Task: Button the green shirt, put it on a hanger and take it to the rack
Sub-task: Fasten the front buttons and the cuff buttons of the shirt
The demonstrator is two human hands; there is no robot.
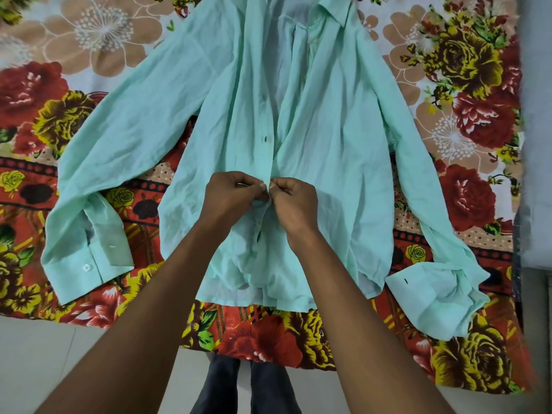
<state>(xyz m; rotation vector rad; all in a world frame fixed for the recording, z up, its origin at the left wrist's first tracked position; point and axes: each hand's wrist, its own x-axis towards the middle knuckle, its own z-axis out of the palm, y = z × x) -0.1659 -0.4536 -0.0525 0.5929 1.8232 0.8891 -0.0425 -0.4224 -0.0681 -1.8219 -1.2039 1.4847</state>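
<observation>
A pale green long-sleeved shirt (328,121) lies face up on a flowered bedsheet (59,85), collar away from me and both sleeves spread out. Its front hangs open above the middle, where an empty buttonhole (265,139) shows on the left placket. Below my hands the two front edges lie together. My left hand (231,194) pinches the left placket at the shirt's middle. My right hand (294,198) pinches the right front edge against it, fingertips of both hands meeting. The button between them is hidden by my fingers. No hanger or rack is in view.
The sheet covers a bed whose near edge runs across the bottom, with pale floor tiles (44,354) and my dark trouser legs (239,386) below it. A grey surface (537,144) borders the bed on the right. A white cuff button (86,267) shows on the left sleeve.
</observation>
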